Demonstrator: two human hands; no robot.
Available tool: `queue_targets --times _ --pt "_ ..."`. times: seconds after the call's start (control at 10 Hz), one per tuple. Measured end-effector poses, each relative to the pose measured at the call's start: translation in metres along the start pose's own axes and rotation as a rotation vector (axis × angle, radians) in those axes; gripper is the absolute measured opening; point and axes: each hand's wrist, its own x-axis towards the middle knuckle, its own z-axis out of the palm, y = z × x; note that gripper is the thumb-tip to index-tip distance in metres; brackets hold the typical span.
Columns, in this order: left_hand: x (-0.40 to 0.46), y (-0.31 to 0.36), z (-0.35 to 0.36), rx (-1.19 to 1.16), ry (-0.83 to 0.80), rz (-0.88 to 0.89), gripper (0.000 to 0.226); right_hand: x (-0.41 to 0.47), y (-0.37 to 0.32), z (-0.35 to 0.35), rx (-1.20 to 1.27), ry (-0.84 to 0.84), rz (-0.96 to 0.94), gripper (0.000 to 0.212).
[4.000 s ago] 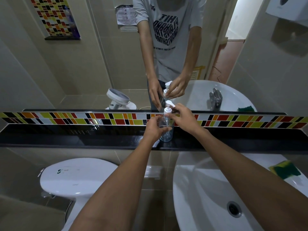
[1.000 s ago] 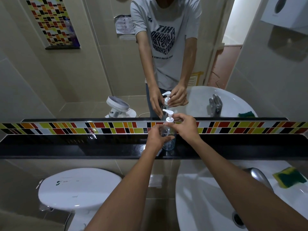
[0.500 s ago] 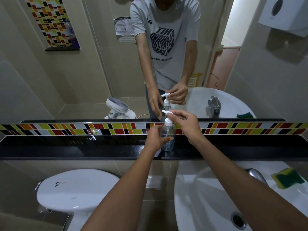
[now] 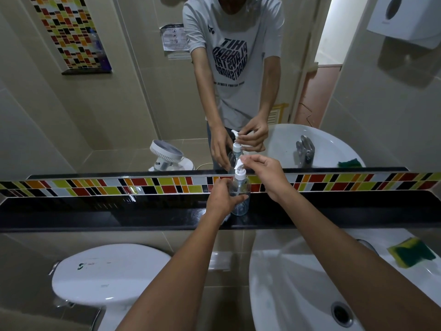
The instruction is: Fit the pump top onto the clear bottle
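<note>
At the far left below the ledge sits a white toilet cistern (image 4: 107, 274), its lid shut, so what it holds cannot be seen. Above it runs a black ledge (image 4: 95, 213), backed by a strip of coloured tiles (image 4: 83, 186) and a mirror (image 4: 119, 103).

The left hand (image 4: 222, 198) is wrapped around the lower body of the clear bottle (image 4: 239, 194), fingers curled across its front and thumb on the near side – a firm hold, not a pinch. The bottle stands upright on the ledge, roughly in the middle of the view; its base shows below the hand and it looks empty, though a thin film of liquid could not be told at this size.

The pump top (image 4: 239, 169) sits on the bottle's neck, its white collar down over the opening and its spout pointing up and to the left. Whether the collar is screwed fully home cannot be told. The right hand (image 4: 269, 175) is just to the right of and above the bottle, thumb and forefinger pinching the pump head while the other fingers fold loosely behind.

Lower right is a white sink (image 4: 298, 283) – its basin dry-looking, with only the drain in it. On its rim at the far right lies a green-and-yellow sponge (image 4: 412, 252), well apart from both hands.
</note>
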Motion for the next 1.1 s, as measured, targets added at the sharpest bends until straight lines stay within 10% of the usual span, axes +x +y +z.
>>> queue_targets --times 0.5,0.9,1.1 --pt "-0.003 -0.005 0.001 0.271 0.050 0.148 0.055 0.008 -0.013 -0.007 -0.175 -0.045 -0.041 0.026" --pt "-0.004 -0.063 0.014 0.620 -0.085 0.094 0.128 -0.002 -0.014 -0.014 -0.175 -0.046 -0.132 0.030" --pt "-0.010 -0.082 0.016 0.696 -0.122 0.031 0.127 -0.022 -0.044 -0.022 -0.089 0.111 -0.275 0.033"
